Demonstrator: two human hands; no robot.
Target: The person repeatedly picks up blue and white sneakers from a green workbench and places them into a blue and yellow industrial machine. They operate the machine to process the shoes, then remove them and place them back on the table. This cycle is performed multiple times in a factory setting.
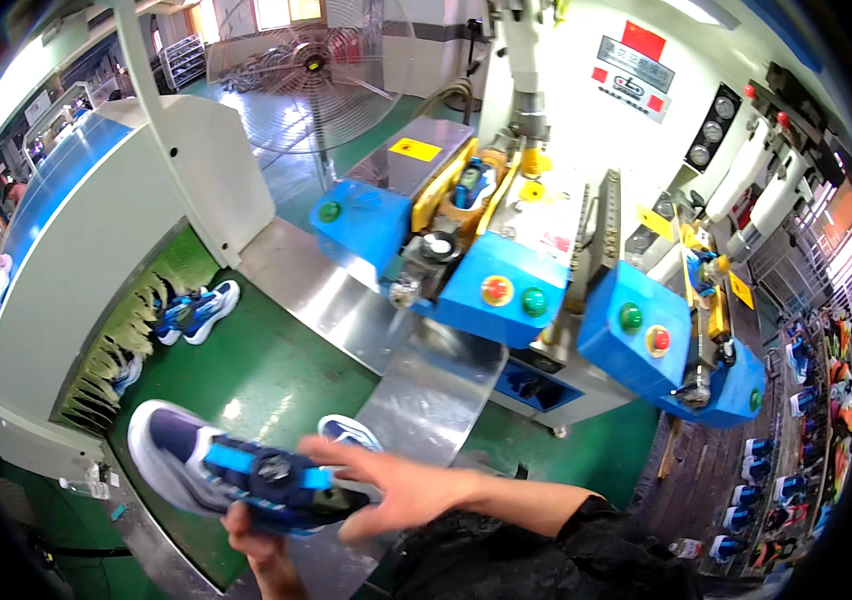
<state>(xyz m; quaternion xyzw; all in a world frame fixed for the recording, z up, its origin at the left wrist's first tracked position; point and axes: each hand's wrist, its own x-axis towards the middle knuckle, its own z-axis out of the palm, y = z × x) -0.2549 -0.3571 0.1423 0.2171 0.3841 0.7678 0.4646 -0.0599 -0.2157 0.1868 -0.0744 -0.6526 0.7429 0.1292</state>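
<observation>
A navy and white sneaker (181,450) with bright blue bands is held tilted over the green belt, its toe pointing left. My left hand (256,540) is closed on it from below, near the middle of the sole. At the heel end my right hand (406,490) reaches over the shoe with fingers and thumb spread, somewhat blurred. Whether its fingertips touch the shoe I cannot tell. Just beyond the held shoe, another blue and white sneaker (349,432) shows in part.
More sneakers (201,312) stand on the green belt (246,380) by a fringed tunnel opening (136,320). Ahead is a machine with blue control boxes (496,290) and red and green buttons. A caged fan (314,65) stands behind. Shoe racks (786,480) line the right.
</observation>
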